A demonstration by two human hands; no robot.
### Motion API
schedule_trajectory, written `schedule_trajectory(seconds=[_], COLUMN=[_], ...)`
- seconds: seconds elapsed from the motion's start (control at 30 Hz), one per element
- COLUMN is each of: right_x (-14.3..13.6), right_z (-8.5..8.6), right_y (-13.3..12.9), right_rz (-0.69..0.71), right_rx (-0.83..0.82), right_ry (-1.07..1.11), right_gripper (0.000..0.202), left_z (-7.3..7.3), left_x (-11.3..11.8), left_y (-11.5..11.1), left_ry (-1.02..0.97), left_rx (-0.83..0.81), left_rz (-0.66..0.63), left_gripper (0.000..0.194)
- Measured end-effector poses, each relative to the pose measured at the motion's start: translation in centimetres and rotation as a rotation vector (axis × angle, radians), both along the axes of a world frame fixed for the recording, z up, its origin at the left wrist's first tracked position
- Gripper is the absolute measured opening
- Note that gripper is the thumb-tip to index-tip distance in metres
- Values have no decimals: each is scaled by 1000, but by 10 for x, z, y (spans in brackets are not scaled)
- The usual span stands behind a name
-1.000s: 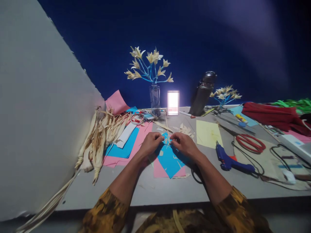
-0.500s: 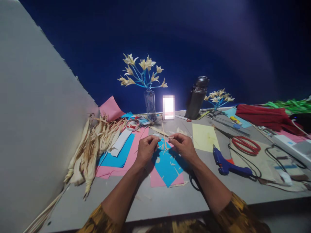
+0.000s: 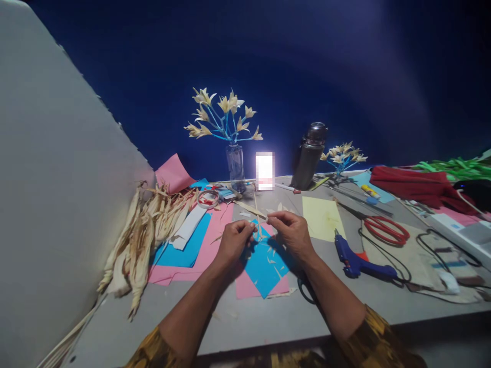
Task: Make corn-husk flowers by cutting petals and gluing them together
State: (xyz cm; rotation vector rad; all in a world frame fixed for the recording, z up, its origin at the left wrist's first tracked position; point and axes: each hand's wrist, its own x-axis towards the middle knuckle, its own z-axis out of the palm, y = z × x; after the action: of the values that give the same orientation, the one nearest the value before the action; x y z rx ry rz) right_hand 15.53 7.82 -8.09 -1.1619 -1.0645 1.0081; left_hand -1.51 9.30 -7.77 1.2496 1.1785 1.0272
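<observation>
Above a blue paper sheet [image 3: 264,273], my left hand [image 3: 236,243] is closed in a pinch, thumb against forefinger. Facing it across a small gap, my right hand [image 3: 291,234] also has its fingertips pressed together. Whatever either pinch holds is too small to make out. Pale husk scraps [image 3: 271,259] are scattered over the blue sheet, which lies on pink paper [image 3: 243,291]. Just beyond the fingertips lies a longer strip of dried husk [image 3: 249,208]. A dark scissors handle [image 3: 306,290] shows partly from under my right forearm.
Dried corn husks [image 3: 143,240] are heaped on the left. A glass vase [image 3: 235,168] with husk flowers, a bright blurred rectangle [image 3: 265,171] and a dark flask [image 3: 310,156] stand at the back. On the right lie a blue glue gun [image 3: 355,259], red-handled scissors [image 3: 385,230] and yellow paper [image 3: 324,217].
My left hand has come slightly down and to the right, its fingertips now lower than the right hand's. The right hand has barely moved. The whole view has shifted a little.
</observation>
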Motion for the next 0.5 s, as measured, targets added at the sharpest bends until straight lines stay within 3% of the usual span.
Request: schedule_trajectory(seconds=[0.27, 0.5], right_x=[1, 0], right_z=[1, 0], right_y=[-1, -1], right_rz=[-7, 4], right_rx=[36, 66], right_ry=[-96, -165], right_gripper=[24, 21], left_z=[-10, 0], left_x=[1, 7], left_y=[-2, -8], left_ry=[-3, 61], left_rx=[-53, 291], left_rz=[-64, -46], left_gripper=[34, 14])
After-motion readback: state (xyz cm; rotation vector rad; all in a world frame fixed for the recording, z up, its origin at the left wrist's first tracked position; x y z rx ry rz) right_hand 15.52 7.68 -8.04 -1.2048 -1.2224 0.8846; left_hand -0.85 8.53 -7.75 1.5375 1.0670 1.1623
